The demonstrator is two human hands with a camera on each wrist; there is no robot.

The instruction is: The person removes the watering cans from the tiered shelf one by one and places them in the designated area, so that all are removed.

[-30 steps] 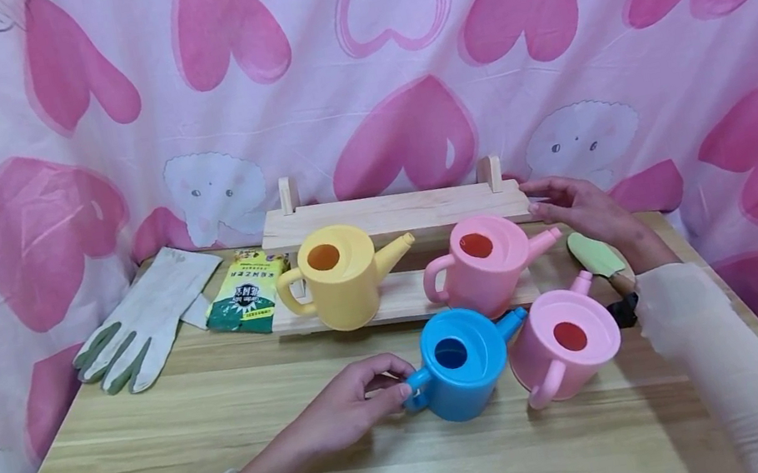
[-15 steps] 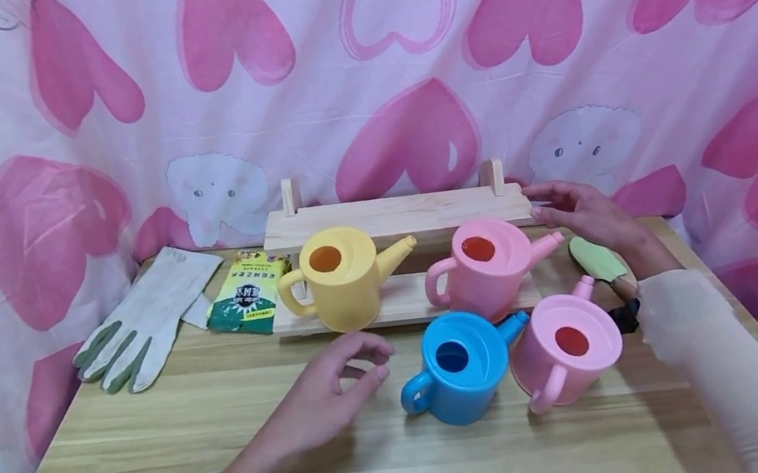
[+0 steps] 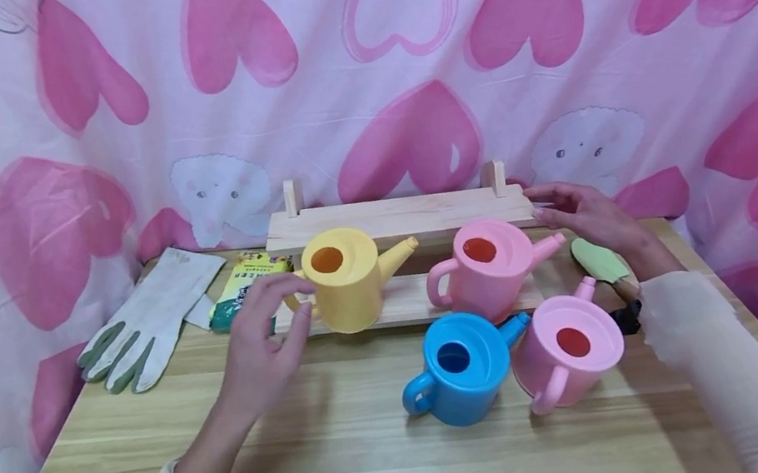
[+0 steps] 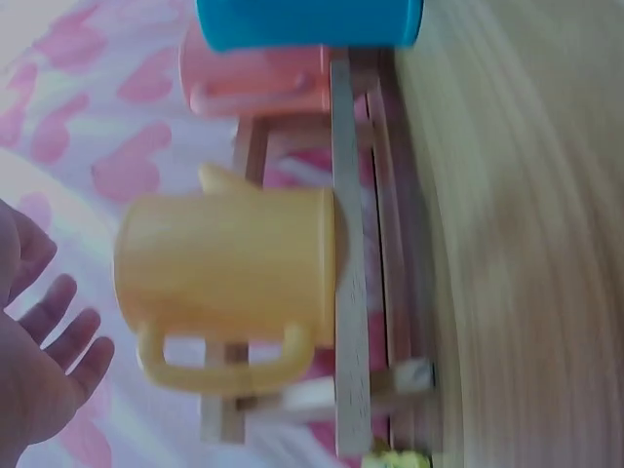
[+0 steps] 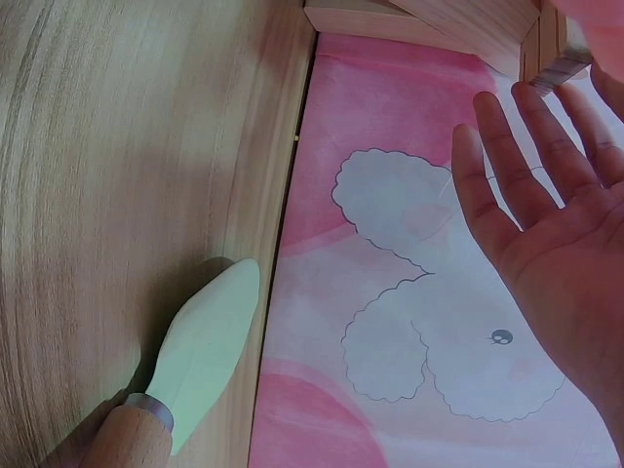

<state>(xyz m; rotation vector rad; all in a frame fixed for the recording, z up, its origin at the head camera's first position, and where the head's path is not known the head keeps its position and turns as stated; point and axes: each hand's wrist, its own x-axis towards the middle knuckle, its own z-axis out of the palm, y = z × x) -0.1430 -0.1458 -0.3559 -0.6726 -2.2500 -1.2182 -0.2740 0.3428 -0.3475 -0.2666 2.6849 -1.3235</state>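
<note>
One loosely spread left hand (image 3: 255,351) hovers beside the yellow watering can (image 3: 348,288), while the right hand (image 3: 588,221), fingers relaxed, touches the wooden shelf (image 3: 405,209).

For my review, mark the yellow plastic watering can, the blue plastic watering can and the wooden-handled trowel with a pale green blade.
Yellow plastic watering can (image 3: 350,296), head view: front of its body.
Blue plastic watering can (image 3: 463,399), head view: front of its body.
Wooden-handled trowel (image 5: 200,353), right wrist view: its pale green blade.
</note>
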